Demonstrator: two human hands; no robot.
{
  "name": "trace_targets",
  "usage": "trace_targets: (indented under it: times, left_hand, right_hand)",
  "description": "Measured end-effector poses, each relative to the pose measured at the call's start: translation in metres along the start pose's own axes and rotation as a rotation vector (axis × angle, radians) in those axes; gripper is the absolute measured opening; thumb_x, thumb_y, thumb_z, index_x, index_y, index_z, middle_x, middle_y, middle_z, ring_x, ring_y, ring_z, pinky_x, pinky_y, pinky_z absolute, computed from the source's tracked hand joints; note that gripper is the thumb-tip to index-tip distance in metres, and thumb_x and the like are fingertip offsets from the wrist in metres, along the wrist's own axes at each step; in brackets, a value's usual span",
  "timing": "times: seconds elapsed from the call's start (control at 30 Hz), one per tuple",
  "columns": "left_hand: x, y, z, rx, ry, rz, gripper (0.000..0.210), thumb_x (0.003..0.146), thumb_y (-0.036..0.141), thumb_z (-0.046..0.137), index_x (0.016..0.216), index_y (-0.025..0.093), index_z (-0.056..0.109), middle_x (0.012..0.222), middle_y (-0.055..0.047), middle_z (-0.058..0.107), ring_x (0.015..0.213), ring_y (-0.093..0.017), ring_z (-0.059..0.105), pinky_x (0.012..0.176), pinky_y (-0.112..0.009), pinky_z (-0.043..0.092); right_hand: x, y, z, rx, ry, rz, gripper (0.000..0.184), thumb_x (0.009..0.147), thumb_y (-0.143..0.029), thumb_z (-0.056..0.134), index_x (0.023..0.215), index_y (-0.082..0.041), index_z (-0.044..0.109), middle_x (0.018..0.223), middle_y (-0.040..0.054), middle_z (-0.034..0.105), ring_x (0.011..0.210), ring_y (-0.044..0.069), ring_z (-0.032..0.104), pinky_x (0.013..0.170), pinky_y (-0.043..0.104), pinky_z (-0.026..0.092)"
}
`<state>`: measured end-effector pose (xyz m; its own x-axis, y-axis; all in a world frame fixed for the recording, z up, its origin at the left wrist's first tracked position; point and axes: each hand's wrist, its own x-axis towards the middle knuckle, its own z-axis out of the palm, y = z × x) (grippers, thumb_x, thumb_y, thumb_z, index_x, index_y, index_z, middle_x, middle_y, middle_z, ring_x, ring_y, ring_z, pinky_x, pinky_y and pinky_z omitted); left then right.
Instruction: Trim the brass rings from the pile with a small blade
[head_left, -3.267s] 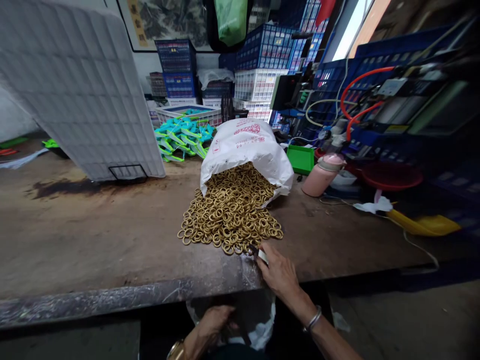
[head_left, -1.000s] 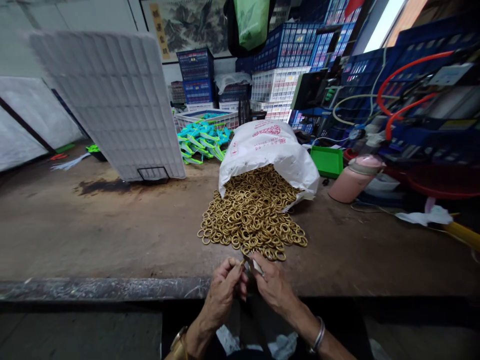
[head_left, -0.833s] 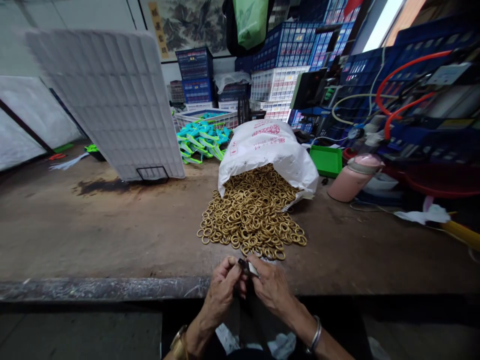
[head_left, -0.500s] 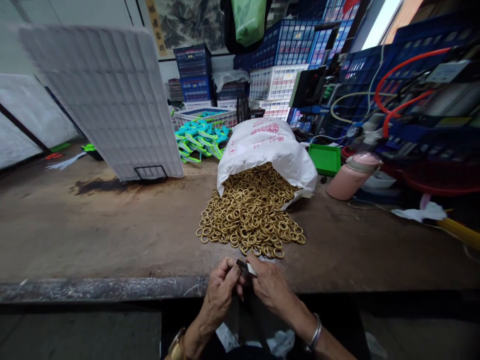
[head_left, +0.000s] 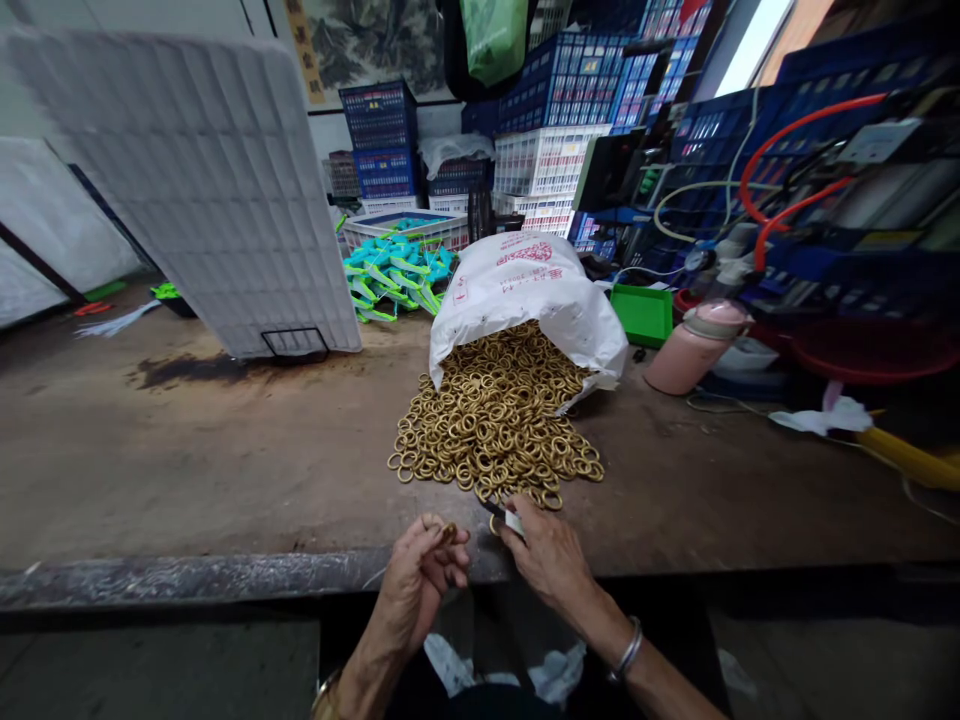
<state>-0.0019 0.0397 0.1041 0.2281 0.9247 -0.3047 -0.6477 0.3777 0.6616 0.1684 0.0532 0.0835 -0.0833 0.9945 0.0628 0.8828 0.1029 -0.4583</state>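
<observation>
My left hand (head_left: 421,575) is over the table's front edge, thumb and forefinger pinching a small gold-coloured ring (head_left: 450,528). The other left fingers curl loosely. My right hand (head_left: 551,552) is closed on a small knife-like tool with a pale handle (head_left: 514,522) and a dark narrow end (head_left: 491,508). That dark end points at the near side of a heap of gold-coloured rings (head_left: 495,430). One ring (head_left: 493,525) shows just below the tool; whether they touch is unclear. The heap spills from the mouth of a white woven sack (head_left: 517,285) lying on its side.
The brown table (head_left: 187,470) has a worn front edge. A white ribbed panel (head_left: 195,200) stands at left. Turquoise and green plastic pieces (head_left: 394,275) lie behind. To the right are a green tray (head_left: 641,315), a pink bottle (head_left: 697,350) and orange hoses (head_left: 772,160).
My hands have moved apart. The left drew back to the left with a ring in its pinch; the right moved slightly forward with the tool towards the heap. The view shifted a little.
</observation>
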Motion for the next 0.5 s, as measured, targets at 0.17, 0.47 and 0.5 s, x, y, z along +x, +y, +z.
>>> trace_targets:
  times: [0.17,0.47,0.5]
  left_hand:
    - [0.001,-0.001,-0.006,-0.118,-0.014,-0.092,0.014,0.073,0.022,0.059,0.084,0.013,0.058,0.070,-0.002,0.058,0.058,-0.011,0.053,0.047,-0.021,0.042]
    - [0.001,-0.022,0.003,0.065,0.069,-0.154,0.023,0.071,0.034,0.063,0.074,0.014,0.053,0.066,0.000,0.054,0.052,-0.009,0.050,0.038,-0.017,0.037]
    - [0.001,-0.024,0.006,0.122,0.068,-0.138,0.025,0.071,0.036,0.063,0.079,0.015,0.053,0.065,0.001,0.053,0.050,-0.008,0.049,0.036,-0.016,0.035]
  right_hand:
    - [0.001,-0.007,0.006,-0.070,-0.044,-0.002,0.018,0.078,-0.021,0.047,0.097,-0.023,0.049,0.092,0.0030,0.063,0.078,0.016,0.059,0.060,0.023,0.031]
    - [0.006,0.002,0.004,0.104,-0.060,0.073,0.007,0.078,-0.018,0.042,0.083,-0.020,0.046,0.067,-0.0003,0.057,0.059,0.013,0.052,0.053,0.022,0.028]
    - [0.007,0.002,0.003,0.187,-0.049,0.072,0.005,0.078,-0.020,0.041,0.079,-0.020,0.045,0.065,-0.0014,0.055,0.057,0.012,0.050,0.053,0.022,0.029]
